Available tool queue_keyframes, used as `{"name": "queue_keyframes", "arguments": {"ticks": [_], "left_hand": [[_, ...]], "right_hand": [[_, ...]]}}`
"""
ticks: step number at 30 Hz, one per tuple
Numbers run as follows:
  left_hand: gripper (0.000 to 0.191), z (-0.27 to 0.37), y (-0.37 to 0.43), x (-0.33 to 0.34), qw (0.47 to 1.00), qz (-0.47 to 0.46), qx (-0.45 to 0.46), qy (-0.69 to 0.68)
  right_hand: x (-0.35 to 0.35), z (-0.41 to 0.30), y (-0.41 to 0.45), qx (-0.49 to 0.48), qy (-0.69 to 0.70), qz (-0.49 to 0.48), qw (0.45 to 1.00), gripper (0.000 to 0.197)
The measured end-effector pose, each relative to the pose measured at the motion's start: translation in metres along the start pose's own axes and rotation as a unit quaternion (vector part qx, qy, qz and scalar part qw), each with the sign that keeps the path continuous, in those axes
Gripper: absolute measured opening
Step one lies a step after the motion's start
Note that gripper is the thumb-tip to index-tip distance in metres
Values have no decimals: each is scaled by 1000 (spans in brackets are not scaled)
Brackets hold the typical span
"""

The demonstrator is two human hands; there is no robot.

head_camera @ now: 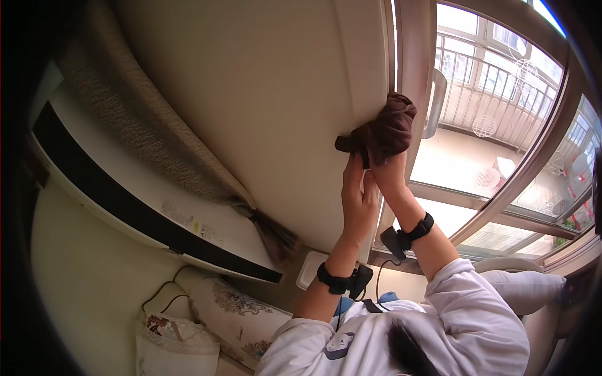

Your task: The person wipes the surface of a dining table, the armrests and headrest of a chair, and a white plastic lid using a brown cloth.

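Observation:
A dark brown cloth (388, 127) is bunched against the edge of a pale wall (357, 70), beside the frame (416, 56) of a glazed sliding door. My right hand (389, 171) is pressed into the cloth, which covers its fingers and leaves only the wrist and heel showing. Just left of it, my left hand (358, 197) reaches up with fingers straight and thumb apart. Its fingertips meet the lower edge of the cloth, and whether they grip it is hidden. Black straps with small devices circle both wrists.
A tied-back patterned curtain (155, 141) hangs at left beside a curved white appliance (127, 207) with a black band. Below are a floral-covered roll (244, 305) and a lace-trimmed cover (178, 343). A grey door handle (435, 103) projects near my right hand. A cushion (524, 289) lies at right.

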State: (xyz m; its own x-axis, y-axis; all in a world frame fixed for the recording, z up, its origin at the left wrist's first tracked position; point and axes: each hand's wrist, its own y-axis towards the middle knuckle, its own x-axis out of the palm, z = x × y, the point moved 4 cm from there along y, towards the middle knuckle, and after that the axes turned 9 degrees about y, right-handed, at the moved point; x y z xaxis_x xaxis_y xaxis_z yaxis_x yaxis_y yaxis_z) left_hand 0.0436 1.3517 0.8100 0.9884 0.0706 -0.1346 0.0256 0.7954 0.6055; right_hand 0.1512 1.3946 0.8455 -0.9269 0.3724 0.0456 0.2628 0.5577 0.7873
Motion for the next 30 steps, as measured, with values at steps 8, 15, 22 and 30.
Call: {"name": "queue_keyframes", "arguments": {"ticks": [8, 15, 22, 30], "left_hand": [[36, -78, -80, 6, 983, -90, -124, 101], [46, -18, -41, -10, 995, -74, -61, 22], [49, 124, 70, -42, 979, -54, 167, 103], [53, 172, 127, -51, 956, -39, 260, 128]], "right_hand": [[-5, 75, -115, 299, 169, -14, 939, 21], [0, -17, 28, 17, -51, -4, 999, 31], [4, -133, 191, -236, 21, 100, 966, 23], [9, -245, 332, -301, -77, 133, 941, 34]]}}
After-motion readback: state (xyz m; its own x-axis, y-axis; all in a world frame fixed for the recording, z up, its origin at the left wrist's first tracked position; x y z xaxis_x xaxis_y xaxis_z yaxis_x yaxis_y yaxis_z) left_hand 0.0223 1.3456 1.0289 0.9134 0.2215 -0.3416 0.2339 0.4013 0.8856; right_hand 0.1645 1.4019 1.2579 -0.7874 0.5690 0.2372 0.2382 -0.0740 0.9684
